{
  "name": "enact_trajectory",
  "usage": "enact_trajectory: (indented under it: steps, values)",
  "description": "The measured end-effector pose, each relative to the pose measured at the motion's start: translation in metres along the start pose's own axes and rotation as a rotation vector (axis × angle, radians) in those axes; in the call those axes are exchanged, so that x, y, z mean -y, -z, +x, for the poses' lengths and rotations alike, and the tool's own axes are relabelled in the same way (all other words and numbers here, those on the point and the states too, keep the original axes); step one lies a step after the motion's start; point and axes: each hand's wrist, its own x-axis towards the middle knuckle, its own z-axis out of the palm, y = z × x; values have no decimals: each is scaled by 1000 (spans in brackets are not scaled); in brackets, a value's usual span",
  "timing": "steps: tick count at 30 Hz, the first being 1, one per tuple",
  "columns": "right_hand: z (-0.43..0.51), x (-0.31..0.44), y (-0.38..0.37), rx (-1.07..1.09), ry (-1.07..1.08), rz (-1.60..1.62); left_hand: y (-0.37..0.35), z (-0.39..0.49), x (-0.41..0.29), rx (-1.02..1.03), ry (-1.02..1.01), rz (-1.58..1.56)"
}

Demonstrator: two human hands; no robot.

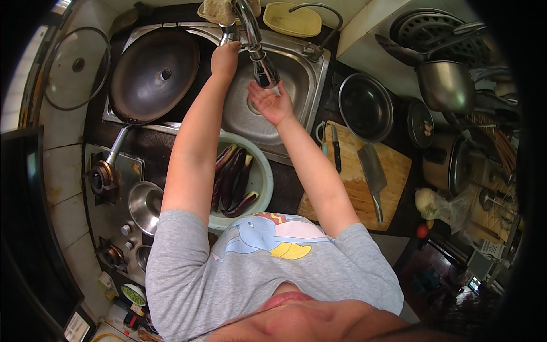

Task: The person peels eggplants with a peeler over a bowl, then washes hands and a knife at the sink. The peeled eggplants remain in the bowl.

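Note:
My left hand [225, 58] is at the base of the chrome kitchen faucet [249, 25], by its handle; its fingertips are partly hidden, so its grip is unclear. Palm up and empty, my right hand [271, 102] is held with its fingers apart just under the faucet's spray head [266, 72]. Beneath it lies the stainless steel sink basin [295, 92], its drain partly hidden by the fingers. Nearer my body, a pale green basin [266, 171] holds several purple eggplants [233, 175], partly covered by my left forearm.
A dark wok [154, 77] covers the sink's left side. At right, a wooden cutting board [350, 184] bears a cleaver [372, 169] and a black-handled knife [336, 149]. Behind it stands a dark round pan [366, 107]. A gas stove [124, 166] with a metal bowl [147, 205] is at left.

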Motion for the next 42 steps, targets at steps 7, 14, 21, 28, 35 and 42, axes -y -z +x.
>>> enact_trajectory:
  steps: [7,14,21,28,35,42]
  values:
    - [53,17,26,641,-448,263,-52,-67,-11,-82,624,-796]
    - [39,-2,37,-175,176,-588,-62,-111,-52,235,914,-1709]
    - [-7,7,12,-108,121,37,-80,-113,-54,448,905,-1746]
    - [-25,28,1,-328,375,-1734,-96,-95,-48,448,924,-1798]
    - [-231,42,50,-570,865,-1987,-150,-92,-2,738,1102,-1960]
    - [-404,110,143,-1636,526,-2233,-131,-94,-11,823,897,-1895]
